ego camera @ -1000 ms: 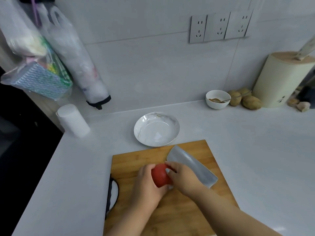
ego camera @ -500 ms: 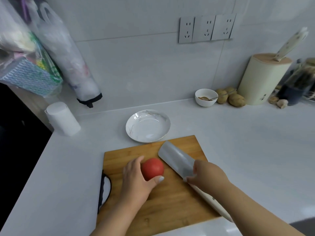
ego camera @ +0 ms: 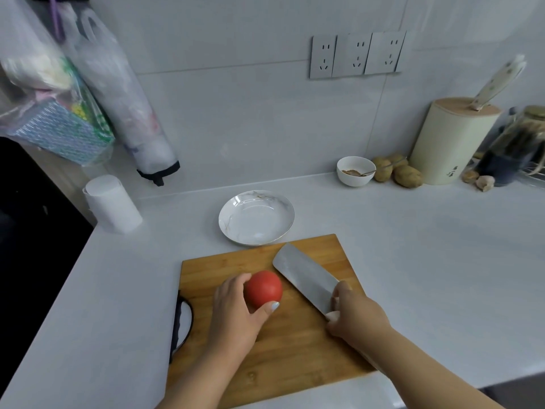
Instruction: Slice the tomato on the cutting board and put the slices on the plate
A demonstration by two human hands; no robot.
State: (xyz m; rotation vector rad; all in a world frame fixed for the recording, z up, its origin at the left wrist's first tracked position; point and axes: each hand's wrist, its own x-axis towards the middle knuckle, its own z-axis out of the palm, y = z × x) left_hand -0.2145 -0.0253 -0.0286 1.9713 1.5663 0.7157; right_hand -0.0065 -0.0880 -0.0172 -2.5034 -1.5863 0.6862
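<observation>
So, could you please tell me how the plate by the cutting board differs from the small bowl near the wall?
The plate is wide and shallow with faint marbling, while the bowl is small, deep and plain white. The plate holds nothing, whereas the bowl holds something brown and a spoon. The plate sits just behind the cutting board; the bowl sits far back beside the potatoes. Both are round, white and upright on the counter.

Left hand [ego camera: 233,312] cupped, fingers curled — right hand [ego camera: 355,315] gripping, forearm extended.
</observation>
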